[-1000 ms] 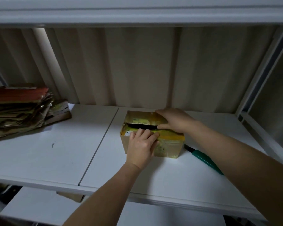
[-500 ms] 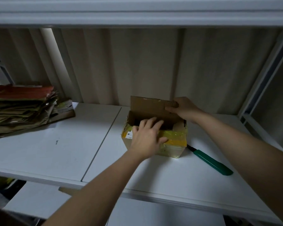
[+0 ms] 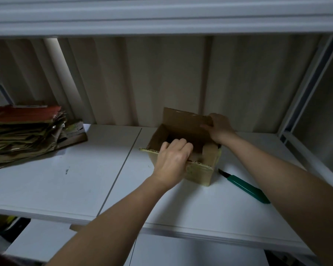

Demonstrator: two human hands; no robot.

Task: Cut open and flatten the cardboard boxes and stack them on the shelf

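A small brown cardboard box (image 3: 201, 174) with yellow tape stands open on the white shelf (image 3: 65, 181), near the middle. My left hand (image 3: 172, 161) grips the box's near flap, folded outward toward me. My right hand (image 3: 220, 127) pinches the far flap, which stands upright at the back. A short side flap rises inside the box on the right. A green utility knife (image 3: 247, 188) lies on the shelf just right of the box, blade end pointing at it.
A pile of flattened cardboard (image 3: 23, 131) lies at the shelf's far left. A beige ribbed wall closes the back. A white frame post (image 3: 306, 89) rises on the right, and a lower shelf (image 3: 46, 240) shows below.
The taped top flaps were pulled apart: my right hand lifted the far flap upright, my left hand folded the near flap down toward me. The box now stands open.
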